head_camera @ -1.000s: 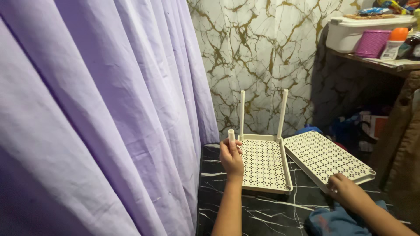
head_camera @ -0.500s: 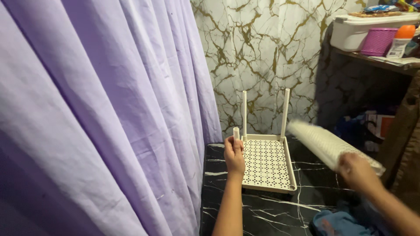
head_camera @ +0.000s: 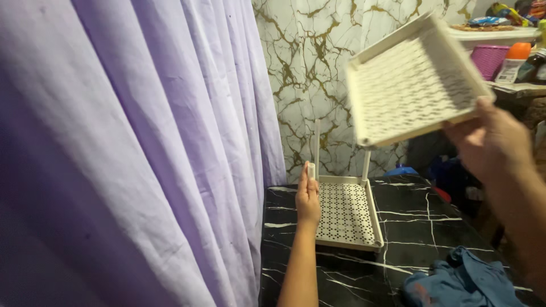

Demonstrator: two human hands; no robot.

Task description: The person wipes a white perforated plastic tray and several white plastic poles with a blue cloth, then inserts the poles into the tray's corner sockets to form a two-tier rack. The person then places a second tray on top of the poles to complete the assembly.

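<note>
Nearest me, a crumpled blue cloth (head_camera: 460, 281) lies on the black marbled surface (head_camera: 421, 222). My right hand (head_camera: 493, 139) has its fingers clamped on the corner of a cream perforated tray (head_camera: 412, 82), raised and tilted in the air above the surface, apparently so its face shows. My left hand (head_camera: 307, 196) has fingers wrapped around a short white post (head_camera: 311, 170) at the edge of a second perforated tray (head_camera: 346, 213) lying flat on the surface, which steadies it; both trays are bare inside. Beyond, taller posts (head_camera: 317, 142) rise against the marbled wall (head_camera: 318, 68), with a purple curtain (head_camera: 142, 142) at left and a purple basket (head_camera: 490, 59) on a shelf (head_camera: 517, 88).
</note>
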